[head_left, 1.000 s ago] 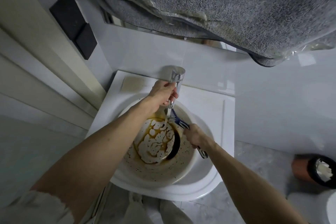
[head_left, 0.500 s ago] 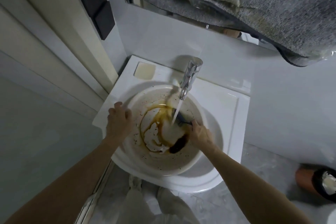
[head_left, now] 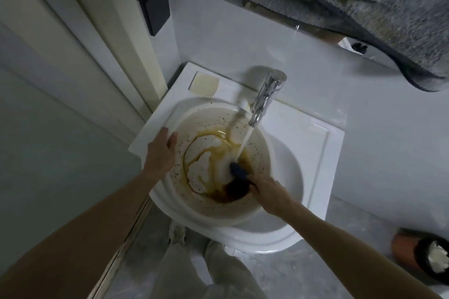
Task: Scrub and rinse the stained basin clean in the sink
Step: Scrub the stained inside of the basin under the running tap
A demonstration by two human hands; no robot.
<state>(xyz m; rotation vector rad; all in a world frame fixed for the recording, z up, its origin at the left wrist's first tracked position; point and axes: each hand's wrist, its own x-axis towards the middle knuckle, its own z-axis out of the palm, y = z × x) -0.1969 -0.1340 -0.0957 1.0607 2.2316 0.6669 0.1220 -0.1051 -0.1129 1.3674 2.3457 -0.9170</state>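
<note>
In one sink [head_left: 313,167]: one basin [head_left: 220,211], two hands [head_left: 159,153].

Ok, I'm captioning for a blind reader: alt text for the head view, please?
Seen from above, a right hand scrubs a brown-stained white basin with a dark brush under water running from a chrome tap. The left hand steadies the basin's rim, inside a white sink.
</note>
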